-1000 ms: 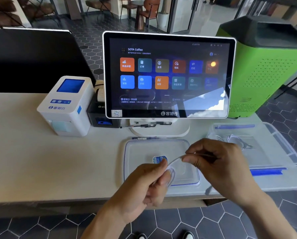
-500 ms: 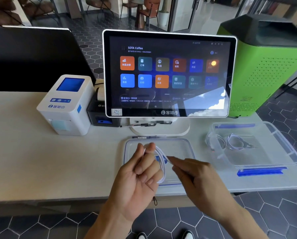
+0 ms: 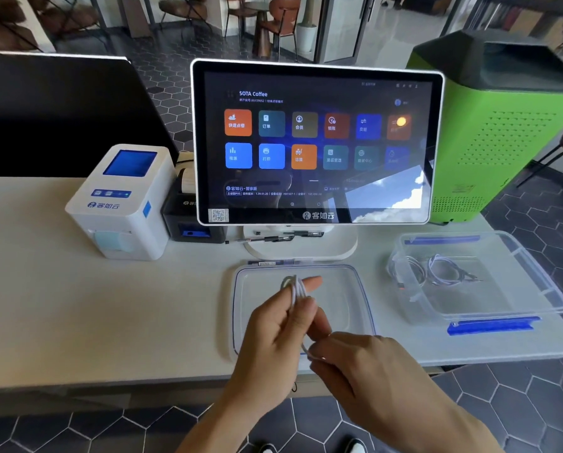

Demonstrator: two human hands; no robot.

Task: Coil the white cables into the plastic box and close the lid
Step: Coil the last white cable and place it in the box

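A dark hex-tiled floor (image 3: 534, 387) with café chairs (image 3: 283, 24) lies beyond a pale counter (image 3: 77, 322). On it stand a screen (image 3: 316, 142), a printer (image 3: 123, 204), an open box (image 3: 489, 282) holding cables (image 3: 436, 273), and a lid (image 3: 345, 289). Above the lid, the left hand (image 3: 273, 338) grips a cable (image 3: 296, 289) looped over its fingers; the right hand (image 3: 365, 364) pinches the loop's lower end.

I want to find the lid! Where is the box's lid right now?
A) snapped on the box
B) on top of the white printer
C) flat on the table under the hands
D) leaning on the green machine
C: the lid lies flat on the table below both hands, and the box stands open beside it with cables inside.
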